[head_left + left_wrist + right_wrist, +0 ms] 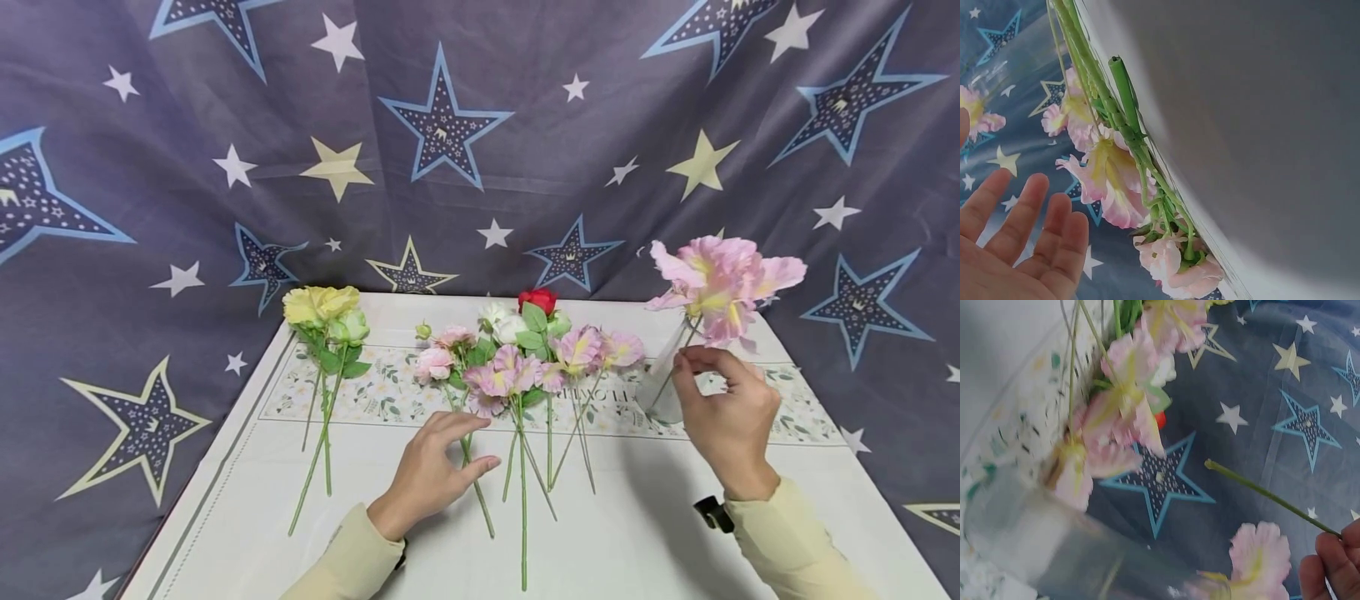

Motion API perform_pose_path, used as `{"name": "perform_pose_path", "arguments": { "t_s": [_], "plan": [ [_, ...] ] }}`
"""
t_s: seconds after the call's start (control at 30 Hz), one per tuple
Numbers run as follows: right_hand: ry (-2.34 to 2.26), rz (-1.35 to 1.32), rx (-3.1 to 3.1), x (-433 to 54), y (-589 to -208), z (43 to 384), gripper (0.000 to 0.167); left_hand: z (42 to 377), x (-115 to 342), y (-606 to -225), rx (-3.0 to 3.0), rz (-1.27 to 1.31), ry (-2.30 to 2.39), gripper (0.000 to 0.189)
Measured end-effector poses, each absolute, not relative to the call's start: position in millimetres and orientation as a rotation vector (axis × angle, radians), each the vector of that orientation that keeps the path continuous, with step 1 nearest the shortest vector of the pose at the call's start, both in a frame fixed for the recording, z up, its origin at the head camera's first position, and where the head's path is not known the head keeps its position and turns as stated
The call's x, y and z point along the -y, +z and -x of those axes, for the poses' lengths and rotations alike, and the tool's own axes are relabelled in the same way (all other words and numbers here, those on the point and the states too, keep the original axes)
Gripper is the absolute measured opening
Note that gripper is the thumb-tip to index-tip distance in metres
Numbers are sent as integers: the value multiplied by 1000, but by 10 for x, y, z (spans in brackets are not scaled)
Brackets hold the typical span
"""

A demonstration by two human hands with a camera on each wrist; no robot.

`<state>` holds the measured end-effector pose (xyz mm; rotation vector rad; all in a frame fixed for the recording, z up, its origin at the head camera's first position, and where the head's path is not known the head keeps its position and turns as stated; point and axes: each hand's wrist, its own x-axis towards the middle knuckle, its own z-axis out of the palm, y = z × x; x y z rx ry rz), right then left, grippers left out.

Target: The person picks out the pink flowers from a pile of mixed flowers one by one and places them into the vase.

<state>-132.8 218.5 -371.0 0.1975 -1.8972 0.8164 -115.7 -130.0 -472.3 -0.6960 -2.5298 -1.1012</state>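
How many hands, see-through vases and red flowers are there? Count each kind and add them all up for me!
Hands: 2 (left hand, right hand)
See-through vase: 1
Red flower: 1
Total: 4

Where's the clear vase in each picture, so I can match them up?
Head: the clear vase is right of center, just left of the right hand.
Left wrist: apparently the clear vase, faint, at upper left.
Right wrist: the clear vase, large and blurred, at lower left.
Shared landmark: the starry curtain.
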Motion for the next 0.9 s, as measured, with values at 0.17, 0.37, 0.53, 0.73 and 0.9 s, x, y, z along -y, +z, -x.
{"name": "perform_pose_path", "arguments": {
  "t_s": [0.17, 0.37, 0.53, 0.73, 0.9],
  "plan": [
    [810, -171, 1864, -2309, -3570, 1398, 10, 1149, 1296, -4718, 2524, 718, -1129, 51],
    [772, -144, 1823, -2443, -3430, 1498, 11, 1157, 1273, -4716, 2500, 744, -1139, 51],
    [750, -126, 1789, -2531, -3331, 1572, 15, 1165, 1260, -4707, 2503, 746, -1139, 51],
    [767, -101, 1735, -2580, -3206, 1638, 15, 1165, 1256, -4682, 2512, 728, -1136, 51],
    [758, -78, 1732, -2584, -3114, 1664, 17, 1174, 1250, -4700, 2489, 735, -1120, 52]
  ]
}}
